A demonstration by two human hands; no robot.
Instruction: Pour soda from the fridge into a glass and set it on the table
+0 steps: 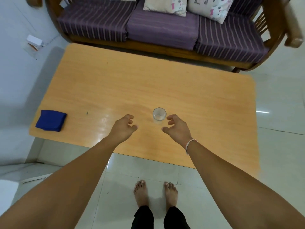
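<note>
A small clear glass (159,115) stands upright on the light wooden table (198,100), near its front middle; I cannot tell what is in it. My right hand (177,128) hovers just right of the glass, fingers curled and apart, not touching it. My left hand (125,127) is over the table to the left of the glass, fingers loosely curled and holding nothing. No soda bottle or fridge is in view.
A folded blue cloth (51,120) lies at the table's front left corner. A wooden sofa with purple striped cushions (161,28) and pillows stands behind the table. My bare feet (155,194) stand on the tiled floor before the table's front edge.
</note>
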